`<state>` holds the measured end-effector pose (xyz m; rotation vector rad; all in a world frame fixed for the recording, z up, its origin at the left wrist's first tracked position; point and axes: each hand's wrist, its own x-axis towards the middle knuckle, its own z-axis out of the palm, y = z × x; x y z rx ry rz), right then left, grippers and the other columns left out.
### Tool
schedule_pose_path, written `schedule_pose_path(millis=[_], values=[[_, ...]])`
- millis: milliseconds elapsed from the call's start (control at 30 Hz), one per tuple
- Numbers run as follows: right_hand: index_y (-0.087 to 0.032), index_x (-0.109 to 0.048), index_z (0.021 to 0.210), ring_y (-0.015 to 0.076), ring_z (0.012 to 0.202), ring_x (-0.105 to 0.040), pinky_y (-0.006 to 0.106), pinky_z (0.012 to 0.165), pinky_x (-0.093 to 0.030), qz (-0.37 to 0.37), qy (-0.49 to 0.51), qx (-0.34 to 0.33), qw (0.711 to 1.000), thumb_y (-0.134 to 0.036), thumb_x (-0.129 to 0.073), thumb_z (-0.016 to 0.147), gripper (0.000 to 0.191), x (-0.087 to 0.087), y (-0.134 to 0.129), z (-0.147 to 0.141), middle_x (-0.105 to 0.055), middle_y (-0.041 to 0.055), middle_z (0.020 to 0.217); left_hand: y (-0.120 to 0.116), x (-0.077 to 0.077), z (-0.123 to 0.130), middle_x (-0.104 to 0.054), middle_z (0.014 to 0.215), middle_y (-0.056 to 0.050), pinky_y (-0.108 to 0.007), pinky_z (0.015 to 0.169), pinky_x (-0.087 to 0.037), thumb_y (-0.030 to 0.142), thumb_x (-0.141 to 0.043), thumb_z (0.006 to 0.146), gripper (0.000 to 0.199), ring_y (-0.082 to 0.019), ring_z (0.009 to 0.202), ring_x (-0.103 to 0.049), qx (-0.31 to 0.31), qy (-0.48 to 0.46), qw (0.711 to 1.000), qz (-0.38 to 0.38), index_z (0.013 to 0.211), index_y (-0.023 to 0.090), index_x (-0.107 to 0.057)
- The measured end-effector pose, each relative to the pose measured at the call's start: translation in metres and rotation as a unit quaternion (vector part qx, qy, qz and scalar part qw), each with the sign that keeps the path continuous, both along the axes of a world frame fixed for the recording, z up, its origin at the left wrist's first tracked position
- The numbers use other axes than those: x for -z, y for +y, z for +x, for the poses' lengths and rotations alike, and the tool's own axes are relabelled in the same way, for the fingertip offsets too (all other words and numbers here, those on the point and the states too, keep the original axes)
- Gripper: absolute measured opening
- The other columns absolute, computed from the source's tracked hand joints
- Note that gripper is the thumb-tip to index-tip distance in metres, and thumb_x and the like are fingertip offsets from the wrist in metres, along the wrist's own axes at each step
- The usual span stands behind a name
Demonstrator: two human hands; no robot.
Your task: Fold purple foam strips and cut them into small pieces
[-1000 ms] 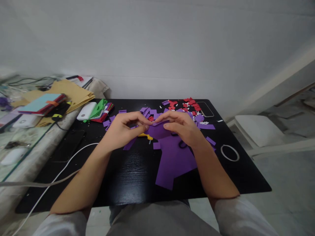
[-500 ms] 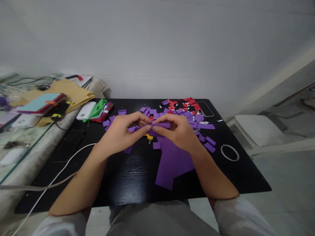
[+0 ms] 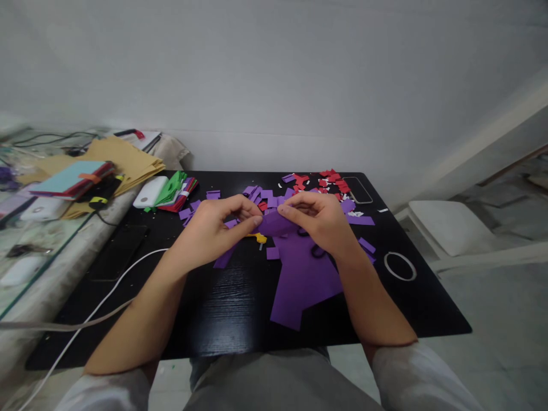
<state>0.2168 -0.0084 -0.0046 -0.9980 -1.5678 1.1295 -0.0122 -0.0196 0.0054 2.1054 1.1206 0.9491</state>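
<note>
We find the purple paper piece (image 3: 276,224) held over the middle of the black surface (image 3: 214,319). The left hand's (image 3: 214,228) grip is pinched on its nine o'clock end, the right hand's (image 3: 324,220) on its edge near one o'clock. Half a second ago the thumbs met over a narrow fold; now they stand apart, exposing more face, so we judge the fold unset. A larger purple sheet (image 3: 299,279) lies toward five o'clock, red scraps (image 3: 341,185) toward two.

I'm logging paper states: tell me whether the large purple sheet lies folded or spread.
Spread: the large purple sheet lies flat on the black table, its broad face and stepped near edge showing.
</note>
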Motion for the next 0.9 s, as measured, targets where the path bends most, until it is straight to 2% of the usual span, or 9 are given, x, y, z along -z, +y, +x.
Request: schedule_pose_path(millis=[167, 300, 400, 500, 633, 800, 900], values=[[-0.019, -0.075, 0.077, 0.0140, 0.065, -0.065, 0.028, 0.063, -0.056, 0.000, 0.021, 0.005, 1.000, -0.046, -0.088, 0.078, 0.030, 0.002, 0.001, -0.004, -0.072, 0.0011, 0.072, 0.003, 0.003, 0.000, -0.072, 0.081, -0.001, -0.025, 0.067, -0.052, 0.034, -0.066, 0.096, 0.017, -0.014, 0.074, -0.065, 0.020, -0.004, 0.999, -0.031, 0.090, 0.019, -0.071], [-0.020, -0.075, 0.082, 0.0187, 0.080, -0.073, 0.033, 0.076, -0.062, -0.002, 0.042, 0.025, 0.999, -0.050, -0.087, 0.078, 0.032, 0.005, 0.002, -0.008, -0.077, 0.0041, 0.083, 0.005, 0.006, 0.000, -0.071, 0.080, -0.002, -0.024, 0.065, -0.051, 0.036, -0.070, 0.094, 0.019, -0.014, 0.071, -0.064, 0.031, -0.032, 0.998, -0.046, 0.090, 0.018, -0.071], [-0.022, -0.072, 0.099, 0.0210, 0.097, -0.076, 0.036, 0.090, -0.063, -0.021, 0.084, 0.029, 0.996, -0.049, -0.088, 0.078, 0.038, 0.008, 0.001, -0.013, -0.079, 0.0060, 0.100, 0.006, 0.007, 0.005, -0.071, 0.078, -0.001, -0.023, 0.061, -0.050, 0.036, -0.074, 0.091, 0.018, -0.012, 0.067, -0.062, -0.019, -0.105, 0.993, -0.048, 0.089, 0.018, -0.071], [-0.021, -0.069, 0.110, 0.0236, 0.106, -0.076, 0.040, 0.097, -0.063, -0.067, 0.122, -0.022, 0.990, -0.046, -0.094, 0.070, 0.053, 0.014, 0.000, -0.020, -0.079, 0.0085, 0.114, 0.008, 0.010, 0.012, -0.069, 0.072, -0.001, -0.022, 0.057, -0.049, 0.034, -0.079, 0.086, 0.018, -0.011, 0.061, -0.061, -0.062, -0.204, 0.974, -0.071, 0.089, 0.017, -0.071], [-0.020, -0.073, 0.099, 0.0231, 0.097, -0.077, 0.042, 0.095, -0.064, -0.073, 0.137, -0.034, 0.987, -0.046, -0.093, 0.072, 0.042, 0.021, 0.000, -0.026, -0.080, 0.0071, 0.104, 0.011, 0.018, 0.018, -0.070, 0.073, 0.000, -0.024, 0.062, -0.052, 0.031, -0.082, 0.080, 0.020, -0.013, 0.065, -0.064, -0.038, -0.245, 0.963, -0.102, 0.086, 0.018, -0.069], [-0.020, -0.077, 0.090, 0.0207, 0.090, -0.077, 0.038, 0.090, -0.064, -0.041, 0.109, -0.010, 0.993, -0.044, -0.091, 0.074, 0.033, 0.018, 0.003, -0.019, -0.081, 0.0046, 0.094, 0.014, 0.024, 0.014, -0.073, 0.083, -0.002, -0.028, 0.073, -0.055, 0.025, -0.075, 0.085, 0.010, -0.015, 0.076, -0.066, -0.013, -0.167, 0.982, -0.090, 0.091, 0.018, -0.072], [-0.020, -0.079, 0.091, 0.0209, 0.088, -0.077, 0.037, 0.087, -0.064, -0.041, 0.081, -0.039, 0.995, -0.045, -0.089, 0.076, 0.031, 0.017, 0.004, -0.014, -0.080, 0.0045, 0.093, 0.015, 0.021, 0.011, -0.075, 0.094, -0.002, -0.028, 0.076, -0.056, 0.027, -0.078, 0.084, 0.019, -0.016, 0.082, -0.068, -0.010, -0.169, 0.982, -0.079, 0.100, 0.019, -0.071]])
